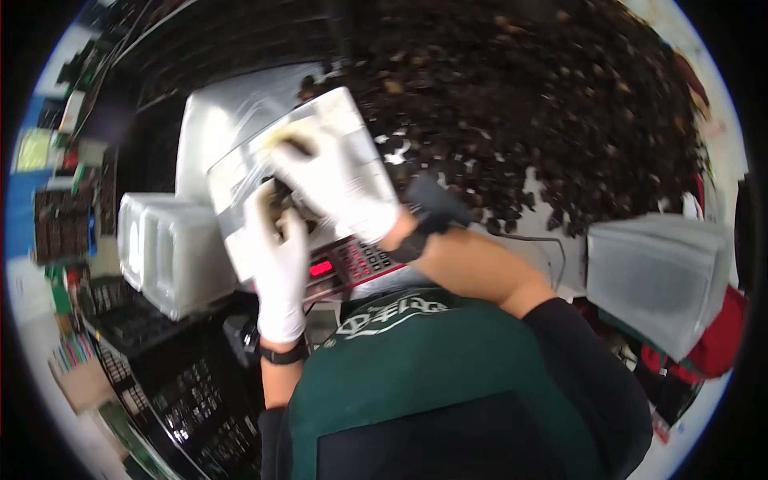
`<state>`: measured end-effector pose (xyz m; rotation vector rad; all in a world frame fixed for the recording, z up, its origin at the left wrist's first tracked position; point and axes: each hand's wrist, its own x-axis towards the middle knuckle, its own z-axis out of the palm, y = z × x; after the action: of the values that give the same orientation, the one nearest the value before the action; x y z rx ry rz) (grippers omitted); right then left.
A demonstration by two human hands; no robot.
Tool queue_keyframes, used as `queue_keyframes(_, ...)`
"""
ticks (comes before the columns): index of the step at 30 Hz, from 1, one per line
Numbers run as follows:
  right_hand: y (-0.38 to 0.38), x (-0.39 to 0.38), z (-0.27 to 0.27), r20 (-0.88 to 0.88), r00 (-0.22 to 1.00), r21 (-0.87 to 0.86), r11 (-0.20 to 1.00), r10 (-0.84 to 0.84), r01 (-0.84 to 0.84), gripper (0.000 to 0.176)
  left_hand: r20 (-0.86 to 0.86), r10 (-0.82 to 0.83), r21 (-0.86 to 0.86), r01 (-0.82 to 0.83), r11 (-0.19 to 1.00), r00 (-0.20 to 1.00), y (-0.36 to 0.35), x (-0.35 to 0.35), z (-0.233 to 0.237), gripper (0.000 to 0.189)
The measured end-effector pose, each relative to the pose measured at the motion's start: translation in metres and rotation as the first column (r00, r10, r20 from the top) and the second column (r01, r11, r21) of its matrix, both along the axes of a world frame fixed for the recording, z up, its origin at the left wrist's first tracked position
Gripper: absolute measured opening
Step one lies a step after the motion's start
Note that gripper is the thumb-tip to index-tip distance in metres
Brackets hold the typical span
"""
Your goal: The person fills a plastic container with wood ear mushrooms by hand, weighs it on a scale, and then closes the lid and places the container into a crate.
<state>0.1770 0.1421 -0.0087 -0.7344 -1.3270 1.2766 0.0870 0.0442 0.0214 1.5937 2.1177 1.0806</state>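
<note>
Both hands wear white gloves and are over a pale, flat-topped scale [352, 120] with a red digital display [320, 268] and keypad. My left hand [280, 256] has its fingers curled beside dark pieces on the scale; motion blur hides whether it grips any. Just to its upper right, my right hand [332, 176] reaches across the scale with bent fingers, a dark piece near its fingertips. Its hold is also blurred. A large heap of dark brown pieces [504, 104] spreads behind and to the right of the scale.
Stacked translucent bins [180, 256] stand left of the scale, and more [656, 272] at the right. A clear plastic sheet or bag [220, 120] lies behind the scale. Black crates [184, 392] are at the lower left. A dark cable [552, 240] runs near my right forearm.
</note>
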Motion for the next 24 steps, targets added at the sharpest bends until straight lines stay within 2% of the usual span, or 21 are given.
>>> queue_keyframes(2, -0.001, -0.007, -0.006, 0.37, 0.924, 0.298, 0.955, -0.101, -0.015, 0.034, -0.154, 0.043, 0.0, -0.043, 0.999, 0.987, -0.006, -0.018, -0.006, 0.045)
queue_keyframes(4, -0.007, -0.011, -0.005, 0.587, 0.807, 0.318, 0.935, -0.066, -0.155, 0.046, -0.207, 0.069, 0.072, -0.055, 0.996, 0.976, -0.012, -0.032, -0.018, 0.054)
queue_keyframes(5, -0.008, -0.011, -0.008, 0.59, 0.807, 0.309, 0.927, -0.012, -0.212, 0.053, -0.097, 0.035, 0.096, -0.026, 0.995, 0.995, -0.012, -0.03, -0.017, 0.056)
queue_keyframes(6, -0.009, -0.005, -0.004, 0.605, 0.796, 0.345, 0.904, -0.009, -0.252, 0.052, -0.176, -0.04, 0.108, 0.06, 0.992, 0.984, -0.014, -0.033, -0.015, 0.043)
queue_keyframes(8, -0.007, 0.011, -0.004, 0.458, 0.879, 0.543, 0.823, -0.128, -0.163, 0.051, -0.135, -0.06, 0.133, 0.078, 0.988, 0.989, -0.014, -0.029, -0.015, 0.049)
queue_keyframes(10, 0.015, 0.057, 0.015, 0.532, 0.835, 0.505, 0.844, -0.14, -0.18, 0.051, -0.336, -0.122, 0.108, 0.167, 0.98, 0.934, -0.01, -0.032, -0.016, 0.057)
queue_keyframes(12, 0.055, 0.1, -0.01, 0.642, 0.67, 0.493, 0.87, -0.372, 0.01, 0.058, -0.376, -0.234, -0.069, 0.225, 0.972, 0.896, -0.007, -0.029, -0.009, 0.059)
queue_keyframes(14, 0.081, 0.149, -0.038, 0.741, 0.347, 0.556, 0.815, -0.574, 0.163, 0.064, -0.547, -0.265, -0.149, 0.219, 0.964, 0.794, -0.006, -0.03, -0.015, 0.06)
queue_keyframes(16, 0.1, 0.178, -0.092, 0.774, 0.212, 0.557, 0.801, -0.596, 0.219, 0.081, -0.516, -0.266, -0.151, 0.22, 0.964, 0.814, -0.005, -0.029, -0.016, 0.058)
queue_keyframes(18, 0.104, 0.18, -0.089, 0.865, 0.301, 0.397, 0.914, -0.401, 0.079, 0.091, -0.478, -0.293, -0.157, 0.248, 0.956, 0.828, -0.003, -0.027, -0.016, 0.059)
queue_keyframes(19, 0.106, 0.175, -0.089, 0.854, 0.33, 0.424, 0.906, -0.402, 0.004, 0.088, -0.437, -0.302, -0.167, 0.253, 0.953, 0.847, -0.002, -0.024, -0.016, 0.061)
queue_keyframes(22, 0.111, 0.152, -0.081, 0.905, 0.188, 0.406, 0.908, -0.383, -0.103, 0.08, -0.442, -0.348, -0.18, 0.299, 0.937, 0.827, 0.003, -0.014, -0.016, 0.063)
queue_keyframes(23, 0.116, 0.15, -0.081, 0.909, 0.158, 0.407, 0.905, -0.386, -0.128, 0.071, -0.41, -0.373, -0.182, 0.326, 0.928, 0.832, 0.004, -0.013, -0.016, 0.064)
queue_keyframes(24, 0.124, 0.151, -0.084, 0.898, 0.185, 0.425, 0.897, -0.4, -0.119, 0.056, -0.412, -0.386, -0.186, 0.339, 0.922, 0.825, 0.005, -0.008, -0.012, 0.065)
